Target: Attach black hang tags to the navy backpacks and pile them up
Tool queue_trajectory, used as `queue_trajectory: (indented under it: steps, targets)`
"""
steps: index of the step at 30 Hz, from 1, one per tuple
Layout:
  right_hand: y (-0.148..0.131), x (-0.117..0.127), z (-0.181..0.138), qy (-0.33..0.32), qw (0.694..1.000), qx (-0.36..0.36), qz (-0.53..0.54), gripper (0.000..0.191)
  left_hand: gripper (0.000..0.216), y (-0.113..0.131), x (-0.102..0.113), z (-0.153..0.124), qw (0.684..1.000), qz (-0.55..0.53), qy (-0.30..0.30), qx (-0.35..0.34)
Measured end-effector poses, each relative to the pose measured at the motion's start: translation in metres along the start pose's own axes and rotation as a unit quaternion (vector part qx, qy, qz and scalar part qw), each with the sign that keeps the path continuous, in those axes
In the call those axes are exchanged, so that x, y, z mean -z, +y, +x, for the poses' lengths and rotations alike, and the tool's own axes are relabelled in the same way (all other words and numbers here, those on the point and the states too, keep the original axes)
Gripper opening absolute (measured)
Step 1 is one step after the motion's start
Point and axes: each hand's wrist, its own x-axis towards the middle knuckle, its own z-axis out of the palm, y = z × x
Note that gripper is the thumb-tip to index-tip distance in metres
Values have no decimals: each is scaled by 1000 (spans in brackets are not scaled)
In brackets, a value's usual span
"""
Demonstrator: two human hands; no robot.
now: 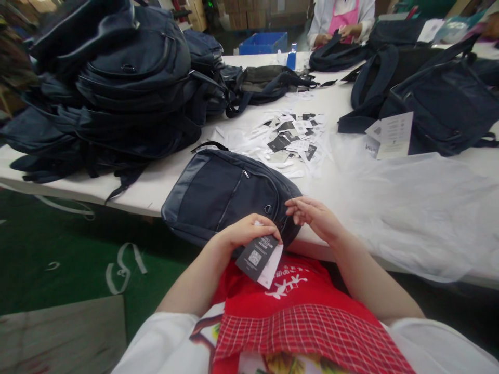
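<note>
Red apron (307,283) nearest me, cut off at the bottom of the frame, its white lettering unclear. Just above, the left hand (255,228) pinches a black tag (251,262), a white tag (272,267) behind it; the thumb is mostly hidden. That black tag slants lengthwise from upper right to lower left, and above its QR code I can read "MEILLEUR ACHAT".

At the frame's centre a dark blue backpack (230,195) lies flat on the white table (335,171), its long axis running left to right and dipping slightly, rounded end rightward, the near edge partly behind the left hand. Fingers of the right hand (307,210) curl loosely by that end; I can't tell whether they grip anything. Heaped tags (292,135) beyond show print too small to read.
</note>
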Motion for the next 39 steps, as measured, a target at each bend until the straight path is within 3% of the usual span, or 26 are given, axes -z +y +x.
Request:
queue_trajectory:
  steps: [3, 5, 12, 14, 17, 21, 23, 27, 33, 39]
  targets:
    - [4, 5, -1, 71, 978, 29, -195, 29, 29, 6, 15, -12, 997, -37, 65, 1]
    - [7, 11, -7, 89, 960, 48, -262, 26, 27, 8, 24, -20, 995, -50, 86, 8]
    - [23, 23, -32, 44, 952, -25, -302, 32, 27, -1, 29, -21, 992, -75, 101, 13]
    - [30, 23, -34, 56, 947, -26, -316, 32, 27, -3, 26, -16, 993, -82, 89, 9]
    - [41, 20, -32, 83, 957, -59, -272, 32, 29, -2, 16, -7, 996, -81, 38, -2]
    - [53, 12, -26, 117, 984, -91, -102, 34, 32, 4, -1, 11, 999, -4, -34, -1]
    - [56, 10, -24, 123, 987, -101, 19, 28, 31, 4, -6, 23, 997, 61, -36, 4]
    - [55, 13, -23, 83, 962, -156, 207, 16, 29, -5, -6, 44, 989, 146, 13, 24]
    - [55, 13, -19, -15, 951, -220, 215, 17, 26, -18, 0, 55, 989, 126, 67, 46]
    - [59, 12, -9, 0, 975, -186, 123, 26, 23, -18, 4, 57, 993, 96, 44, 52]
